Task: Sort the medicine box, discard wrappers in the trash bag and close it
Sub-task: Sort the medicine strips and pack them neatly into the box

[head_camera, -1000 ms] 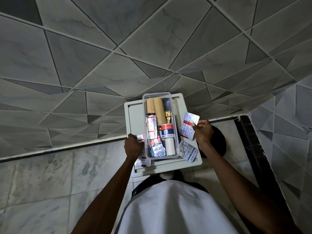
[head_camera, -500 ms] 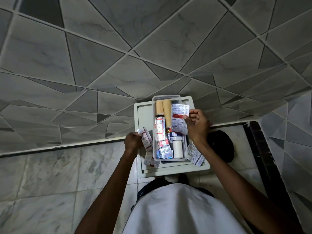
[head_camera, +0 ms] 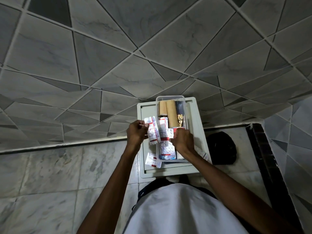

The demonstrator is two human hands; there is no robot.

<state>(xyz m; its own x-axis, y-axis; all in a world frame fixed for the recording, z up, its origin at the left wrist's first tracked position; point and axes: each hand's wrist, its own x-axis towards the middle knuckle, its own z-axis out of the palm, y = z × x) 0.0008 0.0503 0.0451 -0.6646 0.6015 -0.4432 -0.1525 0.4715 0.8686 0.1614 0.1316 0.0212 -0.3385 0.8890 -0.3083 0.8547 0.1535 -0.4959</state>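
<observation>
A clear plastic medicine box [head_camera: 170, 98] stands on a small pale stool [head_camera: 143, 132]. It holds two tan bandage rolls [head_camera: 171, 114], a dark tube and several pill strips. My left hand [head_camera: 135, 135] grips a bundle of red-and-white pill strips [head_camera: 152, 130] just left of the box. My right hand [head_camera: 183, 141] is curled over the box's middle, fingers down among the strips; what it holds is hidden. More strips [head_camera: 152, 159] lie loose on the stool at the box's near left corner. A black trash bag [head_camera: 222, 147] sits on the floor right of the stool.
The stool stands against a tiled wall with a pale skirting edge [head_camera: 67, 144]. Marble floor tiles [head_camera: 50, 174] spread to the left. A dark strip [head_camera: 263, 157] runs along the floor at the right. My white shirt [head_camera: 177, 211] fills the bottom middle.
My right hand has gone from holding a strip over the box's far end down to its middle. My left hand has lifted a bundle of strips up beside the box.
</observation>
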